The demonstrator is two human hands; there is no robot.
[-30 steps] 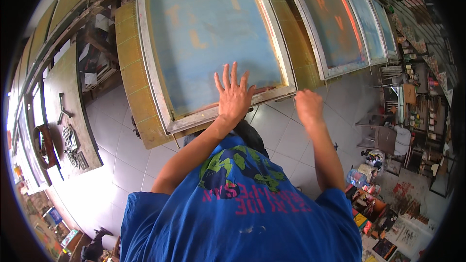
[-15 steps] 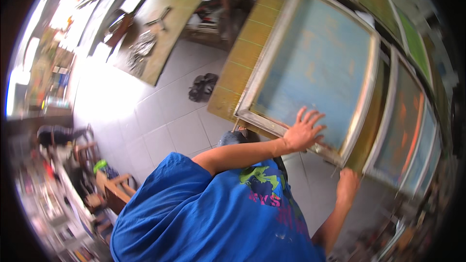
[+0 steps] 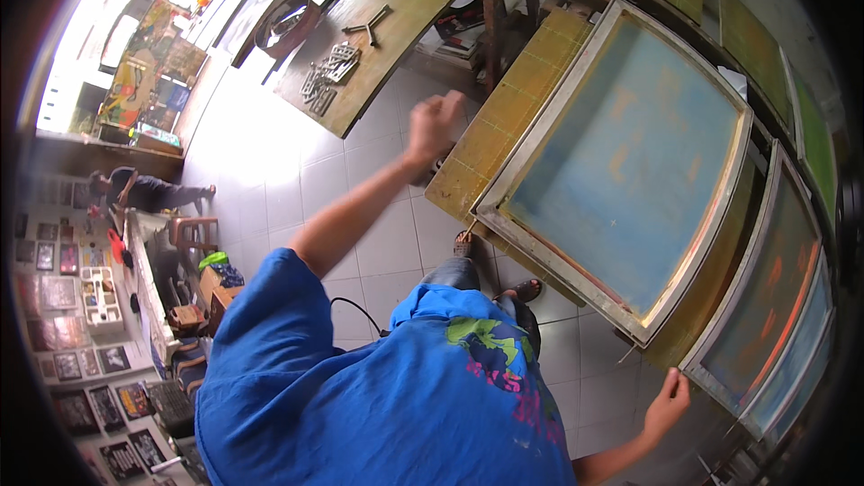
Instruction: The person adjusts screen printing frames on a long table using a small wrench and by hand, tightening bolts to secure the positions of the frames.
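My left hand (image 3: 436,121) is raised in the air left of the large screen, slightly blurred, fingers curled and nothing visible in them. Below it is an ochre board (image 3: 508,99) bearing a framed light-blue mesh screen (image 3: 621,171) with faint orange marks. My right hand (image 3: 668,399) is closed low at the right, near the lower corner of a second framed screen (image 3: 765,288) with orange marks; what it holds, if anything, is hidden. A thin rod (image 3: 627,355) sticks out below the large screen's corner.
A tilted board (image 3: 405,27) with metal pieces (image 3: 328,76) is at upper left. A person in dark clothes (image 3: 153,187) is at far left, beside a cluttered workbench (image 3: 135,252) and a wooden stool (image 3: 193,232). More screens line the right. My feet (image 3: 526,289) are on tiled floor (image 3: 387,225).
My left hand has lifted off the blue mesh and moved up and left, its spread fingers now curled. My right hand remains closed, lower in view. The view has swung leftward, revealing more workshop.
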